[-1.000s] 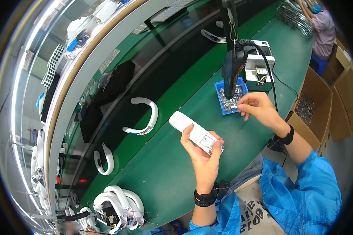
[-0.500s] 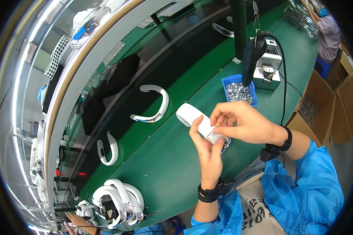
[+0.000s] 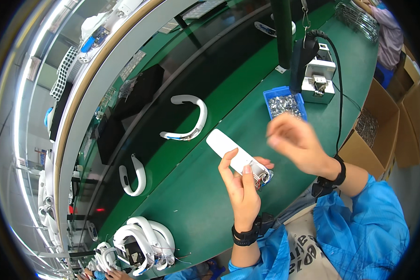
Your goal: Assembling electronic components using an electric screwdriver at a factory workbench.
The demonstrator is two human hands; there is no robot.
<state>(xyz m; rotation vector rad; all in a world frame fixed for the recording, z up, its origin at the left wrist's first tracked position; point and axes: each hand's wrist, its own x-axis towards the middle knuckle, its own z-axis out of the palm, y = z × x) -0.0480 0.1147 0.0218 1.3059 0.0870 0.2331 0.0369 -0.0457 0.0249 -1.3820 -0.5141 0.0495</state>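
The left hand (image 3: 243, 195) grasps the white casing (image 3: 231, 150) over the bench (image 3: 198, 186), wired end (image 3: 265, 176) at four o'clock, probably for easy access. The blurred right hand's (image 3: 297, 144) grip, near one o'clock's blue tray (image 3: 276, 90), I cannot tell.

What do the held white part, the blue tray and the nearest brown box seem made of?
White part: probably moulded plastic, satin, from its smooth, even surface. Blue tray: likely plastic, perhaps semi-gloss, uniformly coloured. Brown box: apparently cardboard, matte, with open flaps.
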